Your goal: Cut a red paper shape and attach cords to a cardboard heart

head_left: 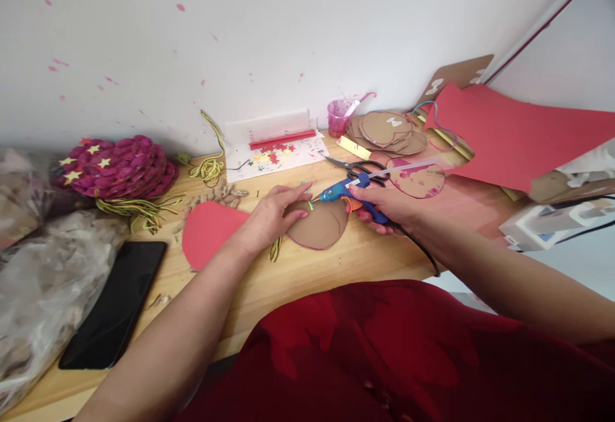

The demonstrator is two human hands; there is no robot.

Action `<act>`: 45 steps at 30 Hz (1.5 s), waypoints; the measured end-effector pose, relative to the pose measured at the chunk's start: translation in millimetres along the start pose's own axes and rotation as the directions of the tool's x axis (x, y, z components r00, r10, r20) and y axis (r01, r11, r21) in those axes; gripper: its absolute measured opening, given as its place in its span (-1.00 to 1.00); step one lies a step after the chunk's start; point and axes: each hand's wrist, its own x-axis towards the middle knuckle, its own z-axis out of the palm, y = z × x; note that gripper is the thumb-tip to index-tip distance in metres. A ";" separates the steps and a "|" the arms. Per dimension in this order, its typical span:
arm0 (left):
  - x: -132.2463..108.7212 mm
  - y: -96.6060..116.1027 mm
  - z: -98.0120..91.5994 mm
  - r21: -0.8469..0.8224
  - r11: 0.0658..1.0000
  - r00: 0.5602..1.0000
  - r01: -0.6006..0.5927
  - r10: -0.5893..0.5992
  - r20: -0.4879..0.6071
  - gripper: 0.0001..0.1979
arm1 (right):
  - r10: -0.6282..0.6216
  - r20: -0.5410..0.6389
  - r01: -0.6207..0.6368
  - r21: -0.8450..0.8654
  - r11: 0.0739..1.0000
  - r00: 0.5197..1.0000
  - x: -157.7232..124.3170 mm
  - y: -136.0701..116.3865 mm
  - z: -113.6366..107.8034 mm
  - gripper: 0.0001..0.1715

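A blue glue gun (358, 193) with an orange trigger is in my right hand (377, 203), its fingers wrapped round the handle. The gun's nozzle points left, at a green and yellow cord (311, 205) on the upper edge of a round brown cardboard piece (319, 227). My left hand (280, 212) rests at the cardboard's left edge, fingers bent beside the cord; whether they pinch it is too small to tell. Partly behind my left wrist lies a red paper shape (210, 233). Black scissors (362, 169) lie just beyond the gun.
Left are a black phone (115, 307), a plastic bag (43, 294) and a stack of magenta decorated pieces (120, 167). Farther back sit white paper with stars (240, 166), a pink-stained cup (339, 118) and stacked cardboard (387, 132). Red sheets (519, 134) spread at right.
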 end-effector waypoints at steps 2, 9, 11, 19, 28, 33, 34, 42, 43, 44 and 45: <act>-0.1 0.0 0.1 -0.003 1.000 1.000 -0.002 0.002 0.000 -0.40 | 0.011 -0.029 -0.011 0.003 1.000 1.000 0.2 0.6 0.9 -0.57; -0.2 -0.7 0.4 -0.020 1.000 1.000 -0.004 0.004 -0.002 -0.41 | 0.007 -0.057 -0.006 0.019 1.000 0.998 -5.3 -0.4 3.3 -0.62; -0.2 -0.8 0.6 -0.023 1.000 1.000 0.000 0.000 -0.007 -0.41 | 0.006 -0.065 -0.005 0.011 1.000 0.998 -5.7 0.4 2.6 -0.64; -0.2 0.4 0.8 -0.014 1.000 1.000 0.008 -0.008 -0.003 -0.43 | 0.007 -0.033 -0.006 0.034 0.999 0.999 -4.4 3.3 -1.7 -0.62; 0.1 0.2 1.3 -0.008 1.000 1.000 0.011 -0.011 -0.004 -0.43 | 0.059 -0.050 -0.060 -0.018 0.998 0.997 -6.1 6.4 -4.4 -0.58; -0.4 -0.1 1.4 -0.009 1.000 1.000 0.012 -0.012 -0.003 -0.43 | 0.040 -0.034 -0.040 0.003 0.999 0.999 -5.9 4.0 -2.7 -0.60; -0.5 0.0 1.3 -0.011 1.000 1.000 0.014 -0.014 -0.003 -0.43 | 0.050 -0.036 -0.051 -0.009 0.999 0.998 -5.9 4.0 -2.6 -0.59; -0.5 -0.3 0.9 -0.008 1.000 1.000 0.006 -0.006 -0.008 -0.43 | 0.031 -0.037 -0.031 0.000 1.000 0.999 -6.6 3.9 -4.7 -0.62; -0.6 -0.6 1.1 -0.009 1.000 1.000 0.004 -0.004 -0.009 -0.44 | 0.020 -0.037 -0.020 0.008 1.000 0.999 -5.8 2.9 -4.5 -0.64; -0.7 -0.9 1.3 -0.012 1.000 1.000 0.001 -0.001 -0.010 -0.44 | 0.014 -0.038 -0.014 0.011 1.000 0.999 -4.7 2.1 -4.4 -0.65; -0.8 -1.0 1.4 -0.014 1.000 1.000 -0.001 0.000 -0.012 -0.44 | 0.012 -0.037 -0.012 0.010 1.000 0.999 -3.7 1.5 -4.2 -0.64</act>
